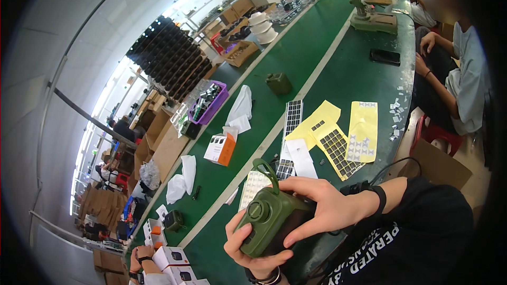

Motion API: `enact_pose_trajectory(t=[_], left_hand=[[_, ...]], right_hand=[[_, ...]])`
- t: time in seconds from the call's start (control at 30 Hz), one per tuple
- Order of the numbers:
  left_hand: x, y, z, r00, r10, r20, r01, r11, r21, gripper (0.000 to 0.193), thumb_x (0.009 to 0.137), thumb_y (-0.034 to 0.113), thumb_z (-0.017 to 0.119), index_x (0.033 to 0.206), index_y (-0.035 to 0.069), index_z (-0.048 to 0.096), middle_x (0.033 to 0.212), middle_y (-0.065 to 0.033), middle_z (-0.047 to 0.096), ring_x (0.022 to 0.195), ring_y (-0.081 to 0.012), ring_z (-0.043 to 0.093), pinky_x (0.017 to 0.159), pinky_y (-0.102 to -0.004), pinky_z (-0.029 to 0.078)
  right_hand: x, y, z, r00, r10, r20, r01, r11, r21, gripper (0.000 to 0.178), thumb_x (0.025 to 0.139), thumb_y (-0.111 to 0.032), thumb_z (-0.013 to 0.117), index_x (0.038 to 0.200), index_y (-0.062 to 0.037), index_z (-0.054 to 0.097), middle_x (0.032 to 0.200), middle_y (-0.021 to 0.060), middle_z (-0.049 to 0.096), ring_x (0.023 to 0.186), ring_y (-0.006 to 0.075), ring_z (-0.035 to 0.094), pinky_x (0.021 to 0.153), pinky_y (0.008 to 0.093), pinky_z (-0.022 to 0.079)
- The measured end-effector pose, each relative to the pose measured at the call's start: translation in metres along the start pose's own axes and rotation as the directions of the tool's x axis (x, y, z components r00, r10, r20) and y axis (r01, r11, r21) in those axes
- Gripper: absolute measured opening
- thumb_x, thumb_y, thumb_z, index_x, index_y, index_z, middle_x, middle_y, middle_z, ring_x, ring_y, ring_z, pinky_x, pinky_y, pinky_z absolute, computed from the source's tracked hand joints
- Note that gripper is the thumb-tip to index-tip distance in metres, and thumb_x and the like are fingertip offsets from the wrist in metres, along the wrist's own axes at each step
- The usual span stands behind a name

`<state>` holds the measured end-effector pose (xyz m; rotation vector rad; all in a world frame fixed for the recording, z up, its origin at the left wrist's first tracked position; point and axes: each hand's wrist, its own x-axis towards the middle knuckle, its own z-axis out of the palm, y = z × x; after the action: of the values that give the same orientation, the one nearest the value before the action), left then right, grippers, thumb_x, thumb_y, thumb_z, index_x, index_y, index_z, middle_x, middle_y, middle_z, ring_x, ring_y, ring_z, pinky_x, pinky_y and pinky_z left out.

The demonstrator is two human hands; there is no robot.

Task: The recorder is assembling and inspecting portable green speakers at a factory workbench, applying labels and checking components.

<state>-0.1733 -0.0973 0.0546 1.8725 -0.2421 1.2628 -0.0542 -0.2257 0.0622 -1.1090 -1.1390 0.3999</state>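
A dark green, jerrycan-shaped device (262,212) with a round cap and a loop handle is held between both hands, tilted, over the near part of the bench. My left hand (257,257) wraps its lower left side, fingers curled over the edge. From the right, my right hand (331,205) clasps the other side, thumb along the dark face. Just beyond lie a white sheet of small pale pieces (252,186) and yellow sheets (324,126) bearing rows of dark squares. Another yellow sheet (363,126) carries pale stickers.
A similar green device (278,83) stands farther up the green bench (338,68). An orange-and-white box (220,149), white bags (182,180) and a purple basket (215,101) sit leftward. A phone (385,57) and a co-worker (449,68) are right; another person's hands (143,258) are lower left.
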Motion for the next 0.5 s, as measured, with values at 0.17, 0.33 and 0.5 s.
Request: enact_pose_trajectory(t=[0.17,0.33,0.5], left_hand=[[-0.001,0.003,0.003,0.976,-0.161,-0.150,0.151,0.986,-0.071,0.061,0.068,0.032,0.078,0.109,0.004,0.042,0.103,-0.0235,0.051,0.096,-0.0292,0.054,0.082,-0.0363,0.047],[0.006,0.008,0.002,0.867,-0.403,-0.293,0.376,0.915,-0.146,0.060,0.077,0.043,0.066,0.110,0.000,0.041,0.102,-0.0183,0.053,0.093,-0.0243,0.055,0.079,-0.0332,0.046],[0.017,-0.002,-0.006,0.762,-0.596,-0.252,0.511,0.793,-0.332,0.057,0.085,0.049,0.050,0.108,-0.003,0.043,0.097,-0.0149,0.055,0.087,-0.0191,0.057,0.076,-0.0288,0.046]], right_hand=[[0.000,0.005,0.011,0.998,0.007,-0.068,-0.014,0.994,-0.111,0.076,0.067,-0.036,0.078,0.123,0.0023,0.043,0.107,0.0138,0.054,0.096,0.0218,0.056,0.083,0.0306,0.044],[0.008,0.008,0.003,0.987,0.017,0.158,-0.023,0.999,0.032,0.089,0.071,-0.027,0.077,0.137,0.0017,0.025,0.122,0.0150,0.046,0.110,0.0224,0.049,0.090,0.0319,0.041],[0.013,0.007,-0.001,0.945,0.148,0.291,-0.226,0.940,0.257,0.090,0.076,-0.013,0.072,0.143,-0.0034,0.012,0.132,0.0116,0.037,0.120,0.0193,0.039,0.098,0.0346,0.037]])
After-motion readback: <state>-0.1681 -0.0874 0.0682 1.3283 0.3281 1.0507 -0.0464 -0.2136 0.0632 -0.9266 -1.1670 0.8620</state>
